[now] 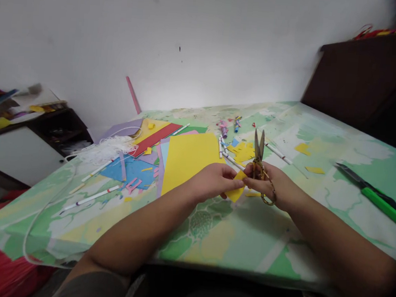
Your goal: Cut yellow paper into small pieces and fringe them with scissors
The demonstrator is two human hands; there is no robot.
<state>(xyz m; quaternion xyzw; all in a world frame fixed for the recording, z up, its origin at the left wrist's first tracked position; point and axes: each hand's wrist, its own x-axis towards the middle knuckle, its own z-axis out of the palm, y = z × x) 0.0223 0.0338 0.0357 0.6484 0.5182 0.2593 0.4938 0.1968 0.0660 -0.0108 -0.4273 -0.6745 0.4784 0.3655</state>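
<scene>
Between the thumb and fingers of my left hand (216, 182) is a small piece of yellow paper (236, 192). My right hand (274, 184) is closed round a pair of scissors (259, 146) with gold-patterned handles. Their blades point away from me, slightly parted, and are clear of the paper. The fingertips of my right hand also meet the paper's edge. A large yellow sheet (190, 157) lies just beyond my left hand. Cut yellow scraps (242, 151) and white marker pens (233, 161) with dark bands lie past my hands.
A green-handled utility knife (375, 197) lies at the right. Left of the yellow sheet are a red strip (159, 140), blue paper (127, 170), more pens (93, 197) and a tangle of white cord (110, 148). Two small wrapped tubes (223, 129) stand near the wall.
</scene>
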